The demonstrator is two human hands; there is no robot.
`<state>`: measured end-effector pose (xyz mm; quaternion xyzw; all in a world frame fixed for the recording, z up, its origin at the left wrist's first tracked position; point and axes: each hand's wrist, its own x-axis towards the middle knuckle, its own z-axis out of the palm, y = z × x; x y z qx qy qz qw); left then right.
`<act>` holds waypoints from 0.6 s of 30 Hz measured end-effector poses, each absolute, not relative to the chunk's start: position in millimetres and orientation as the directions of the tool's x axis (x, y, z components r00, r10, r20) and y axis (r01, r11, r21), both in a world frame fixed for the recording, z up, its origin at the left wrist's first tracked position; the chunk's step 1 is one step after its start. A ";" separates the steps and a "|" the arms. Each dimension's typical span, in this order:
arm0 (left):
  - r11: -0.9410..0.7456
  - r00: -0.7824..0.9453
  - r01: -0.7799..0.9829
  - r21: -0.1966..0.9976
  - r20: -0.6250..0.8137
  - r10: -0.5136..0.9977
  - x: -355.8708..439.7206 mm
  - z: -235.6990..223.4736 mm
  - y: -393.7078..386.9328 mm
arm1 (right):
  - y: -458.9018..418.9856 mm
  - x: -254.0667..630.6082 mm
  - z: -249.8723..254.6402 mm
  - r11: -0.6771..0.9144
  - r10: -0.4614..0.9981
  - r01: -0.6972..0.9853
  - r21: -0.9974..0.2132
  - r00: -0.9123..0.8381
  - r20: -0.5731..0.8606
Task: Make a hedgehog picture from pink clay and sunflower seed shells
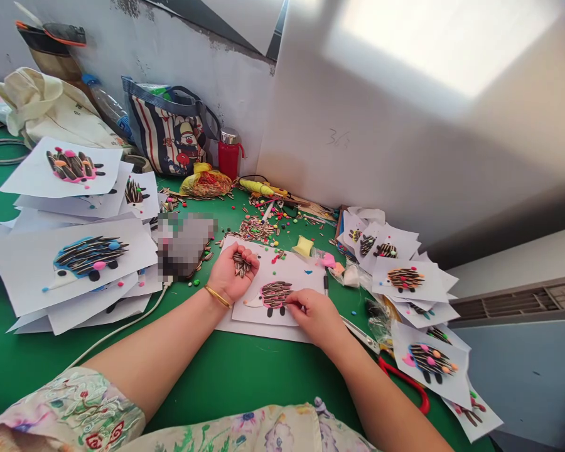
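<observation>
My left hand (235, 271) is cupped, palm up, around a small pile of striped sunflower seeds (242, 265). Below and right of it lies a white sheet (245, 320) bearing a hedgehog (275, 295) with a pink clay outline, rows of seeds for spines and dark feet. At the hedgehog's right edge, the thumb and forefinger of my right hand (313, 314) pinch a sunflower seed, mostly hidden by the fingertips. Another white sheet lies beneath, with small coloured clay bits on the paper above the hedgehog.
Finished hedgehog sheets are stacked at left (28, 263) and right (381, 279). Red-handled scissors (405, 380) lie by my right forearm. Loose seeds (257, 229) and clay balls are scattered behind the paper. A blurred dark device (186, 245) with a white cable, a red bottle (228, 157) and a striped bag (164, 135) stand beyond.
</observation>
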<state>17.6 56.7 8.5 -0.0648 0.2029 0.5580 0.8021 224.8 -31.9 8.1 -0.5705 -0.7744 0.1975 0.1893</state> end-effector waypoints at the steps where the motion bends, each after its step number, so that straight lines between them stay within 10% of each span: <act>1: 0.371 0.296 -0.921 0.122 -0.400 0.867 17.7 8.6 56.7 | -31.6 224.1 7.6 0.276 0.957 0.808 -0.520 -0.280 0.072; 18: 0.381 0.302 -0.916 0.123 -0.411 0.860 17.5 5.8 57.6 | -31.4 218.5 0.9 0.367 0.929 0.838 -0.404 -0.351 0.116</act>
